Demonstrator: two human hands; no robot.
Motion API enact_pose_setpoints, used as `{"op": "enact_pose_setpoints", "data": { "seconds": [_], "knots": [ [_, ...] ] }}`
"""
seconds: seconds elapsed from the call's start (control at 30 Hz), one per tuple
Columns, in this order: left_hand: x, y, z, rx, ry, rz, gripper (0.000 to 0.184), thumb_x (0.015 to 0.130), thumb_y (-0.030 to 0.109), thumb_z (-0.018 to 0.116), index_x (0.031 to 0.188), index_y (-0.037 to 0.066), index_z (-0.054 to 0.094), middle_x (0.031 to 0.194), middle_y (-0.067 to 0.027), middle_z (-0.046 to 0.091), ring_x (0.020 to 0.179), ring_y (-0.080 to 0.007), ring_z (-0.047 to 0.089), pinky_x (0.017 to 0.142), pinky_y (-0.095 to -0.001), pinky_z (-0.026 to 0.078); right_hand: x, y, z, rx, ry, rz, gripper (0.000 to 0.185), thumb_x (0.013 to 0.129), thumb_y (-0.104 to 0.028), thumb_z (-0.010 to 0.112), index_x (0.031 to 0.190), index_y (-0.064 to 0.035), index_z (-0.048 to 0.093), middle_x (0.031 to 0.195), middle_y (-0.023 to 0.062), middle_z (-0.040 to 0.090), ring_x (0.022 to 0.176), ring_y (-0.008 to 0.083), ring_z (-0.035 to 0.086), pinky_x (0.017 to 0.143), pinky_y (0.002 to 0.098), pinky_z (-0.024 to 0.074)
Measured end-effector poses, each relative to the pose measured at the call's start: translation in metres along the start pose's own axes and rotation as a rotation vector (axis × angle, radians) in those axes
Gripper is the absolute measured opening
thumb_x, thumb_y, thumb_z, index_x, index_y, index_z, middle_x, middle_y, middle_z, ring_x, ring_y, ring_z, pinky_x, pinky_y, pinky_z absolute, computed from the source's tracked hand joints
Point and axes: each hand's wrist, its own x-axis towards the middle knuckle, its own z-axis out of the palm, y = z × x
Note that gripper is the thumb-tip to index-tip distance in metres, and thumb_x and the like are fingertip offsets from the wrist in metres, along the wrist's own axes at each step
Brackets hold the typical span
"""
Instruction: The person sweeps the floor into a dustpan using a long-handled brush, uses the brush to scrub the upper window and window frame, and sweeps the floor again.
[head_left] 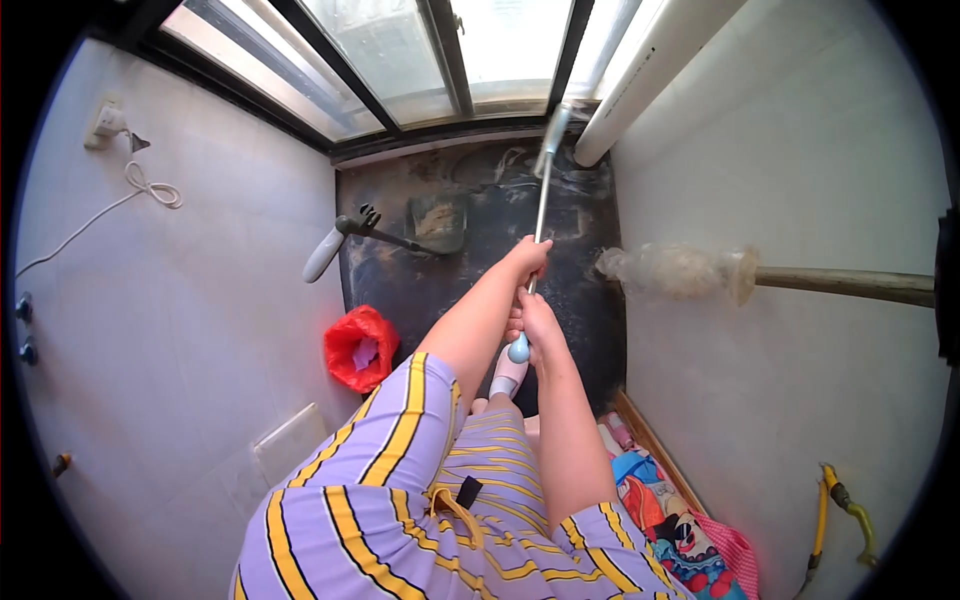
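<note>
Currently your left hand [530,258] is closed around the metal shaft of a long-handled tool [543,205], and your right hand [538,322] is wrapped round it lower down, near its pale blue end. The tool's blurred head sits towards the far end of the dark floor [480,285], beside the white pipe [640,85], while a dustpan [437,222] rests to the left, beyond the red-lined bin [344,345].
</note>
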Motion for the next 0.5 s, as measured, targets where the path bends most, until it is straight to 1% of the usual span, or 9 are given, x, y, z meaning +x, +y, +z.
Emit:
{"op": "enact_pose_setpoints", "data": {
  "seconds": [0.07,0.1,0.2,0.27,0.3,0.4,0.43,0.47,0.5],
  "knots": [
    [-0.015,0.007,-0.009,-0.349,0.029,-0.06,0.021,0.102,0.025,0.051,0.09,0.008,0.049,0.062,-0.0022,0.046,0.045,-0.0114,0.042,0.039,-0.0275,0.034,0.0,-0.008,0.002,-0.021,-0.019,0.079,0.017,0.105,-0.029,0.045,0.095,-0.0162,0.04,0.064,-0.0059,0.04,0.044,0.0012,0.034,0.035,0.018,0.0314],
    [-0.026,0.011,-0.015,-0.408,0.045,-0.05,0.021,0.102,0.025,0.05,0.087,0.011,0.045,0.063,0.0011,0.041,0.046,-0.009,0.039,0.039,-0.0237,0.033,0.005,-0.01,0.0,-0.031,-0.05,0.132,0.015,0.104,-0.029,0.045,0.098,-0.0169,0.039,0.065,-0.0048,0.041,0.045,0.001,0.035,0.035,0.0175,0.0314],
    [-0.039,-0.011,-0.037,-0.64,0.113,0.045,0.02,0.103,0.024,0.049,0.088,0.015,0.039,0.064,0.0034,0.039,0.048,-0.0054,0.036,0.041,-0.02,0.031,0.002,-0.014,0.007,-0.38,-0.105,0.189,0.015,0.104,-0.029,0.046,0.099,-0.0167,0.039,0.066,-0.005,0.041,0.045,0.0009,0.036,0.035,0.0172,0.0315],
    [-0.047,-0.02,-0.044,-0.636,0.299,0.051,0.021,0.103,0.025,0.049,0.087,0.016,0.038,0.065,0.0029,0.04,0.05,-0.0054,0.037,0.041,-0.0199,0.031,0.014,-0.013,-0.001,-0.491,-0.139,0.248,0.016,0.103,-0.029,0.045,0.096,-0.0155,0.041,0.067,-0.0049,0.042,0.046,0.0018,0.036,0.036,0.0185,0.0317],
    [-0.052,-0.021,-0.05,-0.708,0.318,0.063,0.019,0.104,0.026,0.046,0.093,0.012,0.038,0.067,-0.0004,0.043,0.047,-0.0085,0.038,0.04,-0.0231,0.033,0.016,-0.016,0.001,-0.584,-0.175,0.265,0.016,0.103,-0.03,0.046,0.096,-0.0152,0.042,0.067,-0.0048,0.042,0.046,0.0021,0.037,0.037,0.019,0.0319],
    [-0.058,-0.023,-0.055,-0.892,0.485,0.063,0.024,0.104,0.029,0.047,0.088,0.015,0.037,0.068,0.0011,0.043,0.05,-0.0071,0.039,0.041,-0.0209,0.034,0.02,-0.025,0.011,-0.878,-0.21,0.228,0.021,0.102,-0.033,0.048,0.1,-0.0127,0.048,0.067,-0.0047,0.045,0.046,0.0029,0.039,0.037,0.0206,0.0322],
    [-0.057,-0.024,-0.061,-0.926,0.461,0.092,0.025,0.104,0.032,0.047,0.089,0.014,0.037,0.071,-0.0002,0.045,0.051,-0.0076,0.039,0.041,-0.0209,0.034,0.021,-0.028,0.014,-0.841,-0.233,0.235,0.021,0.102,-0.033,0.049,0.1,-0.0121,0.048,0.066,-0.0048,0.045,0.046,0.003,0.038,0.037,0.0204,0.032],
    [-0.056,-0.026,-0.067,-0.904,0.408,0.118,0.026,0.104,0.036,0.048,0.095,0.013,0.04,0.074,-0.001,0.047,0.052,-0.0089,0.043,0.042,-0.0216,0.041,0.023,-0.03,0.017,-0.804,-0.253,0.245,0.022,0.102,-0.033,0.049,0.099,-0.0115,0.048,0.065,-0.005,0.045,0.046,0.0031,0.038,0.037,0.0201,0.0319],
    [-0.061,-0.018,-0.067,-0.828,0.46,0.107,0.027,0.103,0.038,0.048,0.099,0.012,0.041,0.075,-0.0018,0.049,0.054,-0.0099,0.047,0.045,-0.0226,0.045,0.027,-0.029,0.016,-0.69,-0.265,0.27,0.023,0.102,-0.034,0.05,0.095,-0.0113,0.049,0.065,-0.0041,0.045,0.045,0.0039,0.038,0.038,0.0212,0.0339]
  ]
}}
